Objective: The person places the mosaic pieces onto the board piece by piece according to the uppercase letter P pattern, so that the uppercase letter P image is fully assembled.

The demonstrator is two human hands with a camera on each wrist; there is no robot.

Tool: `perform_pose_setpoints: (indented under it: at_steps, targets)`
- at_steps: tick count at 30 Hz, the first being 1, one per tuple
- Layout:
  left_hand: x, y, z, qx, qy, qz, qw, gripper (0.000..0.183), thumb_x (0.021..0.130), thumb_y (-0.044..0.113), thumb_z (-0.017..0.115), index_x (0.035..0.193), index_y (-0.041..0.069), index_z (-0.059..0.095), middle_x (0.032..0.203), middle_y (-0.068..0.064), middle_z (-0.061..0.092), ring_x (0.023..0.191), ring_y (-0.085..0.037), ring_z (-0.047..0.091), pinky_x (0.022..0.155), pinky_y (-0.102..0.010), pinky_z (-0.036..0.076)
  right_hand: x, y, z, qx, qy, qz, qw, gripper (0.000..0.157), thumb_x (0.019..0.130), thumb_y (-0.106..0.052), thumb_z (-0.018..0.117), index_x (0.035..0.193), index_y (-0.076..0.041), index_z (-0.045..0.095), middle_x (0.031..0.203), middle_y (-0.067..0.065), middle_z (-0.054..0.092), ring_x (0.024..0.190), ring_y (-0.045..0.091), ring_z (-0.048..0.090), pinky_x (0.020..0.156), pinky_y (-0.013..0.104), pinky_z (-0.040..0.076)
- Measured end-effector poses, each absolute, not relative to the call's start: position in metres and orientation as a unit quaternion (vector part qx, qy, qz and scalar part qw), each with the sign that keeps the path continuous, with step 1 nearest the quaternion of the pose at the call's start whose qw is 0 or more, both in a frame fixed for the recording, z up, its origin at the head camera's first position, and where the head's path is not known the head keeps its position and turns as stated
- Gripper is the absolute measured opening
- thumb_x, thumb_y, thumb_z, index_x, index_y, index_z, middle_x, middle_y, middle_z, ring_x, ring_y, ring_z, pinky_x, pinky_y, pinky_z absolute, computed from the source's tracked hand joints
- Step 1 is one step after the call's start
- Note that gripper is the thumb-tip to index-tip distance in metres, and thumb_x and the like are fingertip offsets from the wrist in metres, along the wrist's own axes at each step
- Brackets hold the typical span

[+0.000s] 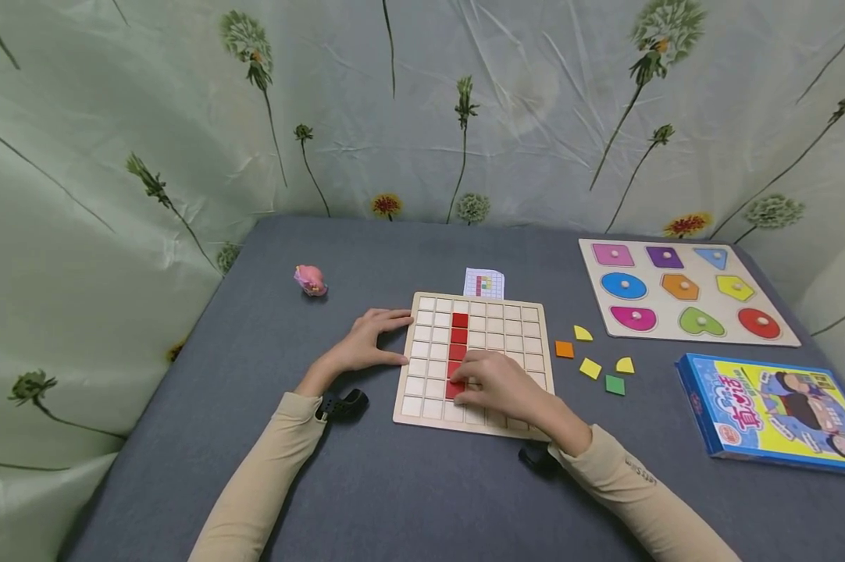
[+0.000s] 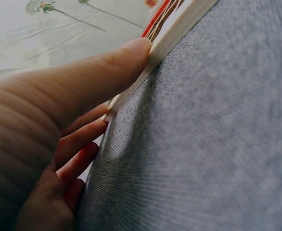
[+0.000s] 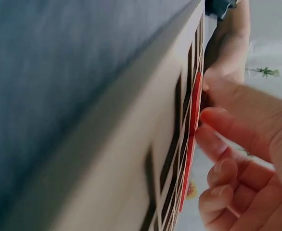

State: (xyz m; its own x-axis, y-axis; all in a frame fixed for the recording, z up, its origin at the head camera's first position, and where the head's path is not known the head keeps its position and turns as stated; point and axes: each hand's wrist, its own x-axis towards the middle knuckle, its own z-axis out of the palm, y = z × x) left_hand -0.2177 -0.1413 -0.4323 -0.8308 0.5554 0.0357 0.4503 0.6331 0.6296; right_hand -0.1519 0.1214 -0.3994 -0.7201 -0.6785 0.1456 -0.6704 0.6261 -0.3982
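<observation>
A wooden grid board [image 1: 422,417] lies mid-table, with a column of red square tiles [image 1: 459,335] in its cells. My left hand [image 1: 363,343] steadies the board's left edge, thumb and fingers spread and fairly straight. In the left wrist view the thumb [image 2: 107,67] touches the board's side [image 2: 174,41]. Over the lower cells, my right hand [image 1: 500,382] has thumb and fingertips at the lowest red tile [image 1: 454,389], pinching it at the board's surface. The right wrist view shows bent fingers [image 3: 218,197] close to the red row [image 3: 191,144].
A small pattern card [image 1: 484,283] sticks out behind the board. Right of it lie orange [image 1: 565,349], green [image 1: 615,385] and several yellow pieces [image 1: 590,368]. Farther right are a knobbed shape puzzle [image 1: 657,312] and a blue box [image 1: 781,414]. A pink toy [image 1: 311,280] sits back left.
</observation>
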Motion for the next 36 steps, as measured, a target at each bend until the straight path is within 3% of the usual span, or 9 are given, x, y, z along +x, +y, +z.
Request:
perform_pose_setpoints:
  at_steps: [36]
  targets:
    - [-0.217, -0.142, -0.432, 0.283, 0.898, 0.329, 0.075, 0.07, 0.077, 0.027, 0.076, 0.138, 0.007, 0.048, 0.147, -0.013, 0.042, 0.129, -0.034, 0.036, 0.102, -0.056, 0.022, -0.16, 0.185, -0.395, -0.296, 0.926, -0.234, -0.012, 0.019, 0.077, -0.014, 0.075, 0.095, -0.008, 0.073, 0.088, 0.001, 0.069, 0.076, 0.011, 0.058, 0.065, 0.023, 0.046]
